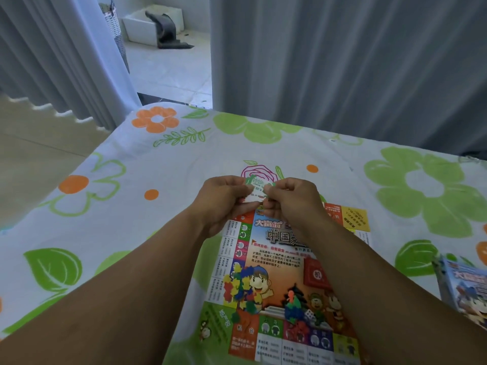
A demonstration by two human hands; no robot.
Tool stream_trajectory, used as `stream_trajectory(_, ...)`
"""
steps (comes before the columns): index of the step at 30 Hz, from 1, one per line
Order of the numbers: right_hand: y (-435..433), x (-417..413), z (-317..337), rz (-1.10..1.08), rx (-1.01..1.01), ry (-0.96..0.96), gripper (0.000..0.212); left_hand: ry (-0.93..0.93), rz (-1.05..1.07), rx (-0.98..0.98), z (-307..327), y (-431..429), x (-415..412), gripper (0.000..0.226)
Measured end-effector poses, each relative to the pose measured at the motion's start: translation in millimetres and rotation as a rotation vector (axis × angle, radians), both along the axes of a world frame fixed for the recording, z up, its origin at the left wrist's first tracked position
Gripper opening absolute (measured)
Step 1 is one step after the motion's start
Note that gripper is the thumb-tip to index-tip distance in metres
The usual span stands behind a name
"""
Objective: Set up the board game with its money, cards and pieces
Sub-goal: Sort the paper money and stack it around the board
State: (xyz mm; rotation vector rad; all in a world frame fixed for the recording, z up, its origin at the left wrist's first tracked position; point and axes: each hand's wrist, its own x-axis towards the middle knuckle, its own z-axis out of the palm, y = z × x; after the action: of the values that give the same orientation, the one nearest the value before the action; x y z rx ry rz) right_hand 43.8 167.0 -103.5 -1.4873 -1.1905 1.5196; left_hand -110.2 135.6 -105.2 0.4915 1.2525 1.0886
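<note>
Loose plastic pieces and a white die lie heaped at the near end of the paper game board, spread on a flowered sheet, the game box well to the right; the board's title reads "大富翁". Above its far edge, left hand and right hand pinch a small wad of green play money, marked "1000". Thumbing the notes apart singly would likely count them best

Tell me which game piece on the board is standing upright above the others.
The orange pawn, standing on the blue pile beside the white die; the pieces heaped at left lie jumbled flat.
</note>
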Motion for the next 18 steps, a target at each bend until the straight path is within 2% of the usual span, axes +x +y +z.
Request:
stream_trajectory(6,-4.5,0.4,1.8,-0.064,0.012,0.015,0.009,-0.020,0.003,-0.002,-0.7,3.3,3.9,0.011)
stream_trajectory(18,-6.8,0.7,3.7,-0.143,0.000,0.043,0.006,-0.055,0.026,-0.036,3.6,1.3,3.6,0.018)
